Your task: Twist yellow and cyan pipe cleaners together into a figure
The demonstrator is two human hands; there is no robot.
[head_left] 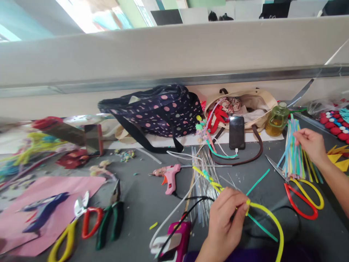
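1. Here, the left hand (227, 222) is sitting in the lower middle of the frame, and its fingers are pinching shut on a yellow fuzzy stick (268, 214). The pinch is keeping the bendy stick from springing away.
2. The stick is curving down to the lower right, and a green fuzzy stick (257, 182) is crossing under it.
3. The right hand (312, 145) is reaching in at the right side. Its fingers are closing around the top of a bunch of colored sticks (293, 153), so the bunch is staying together and standing up.
4. Red and yellow scissors (302, 196) are lying just below that bunch, near enough to grab.
5. A pink glue gun (170, 176) is resting in the middle of the gray table (141, 200).
6. A black phone (236, 133) is leaning on a cream bag (261, 98) higher up, with a cord plugged in.
7. A dotted dark bag (160, 111) is sitting left of it.
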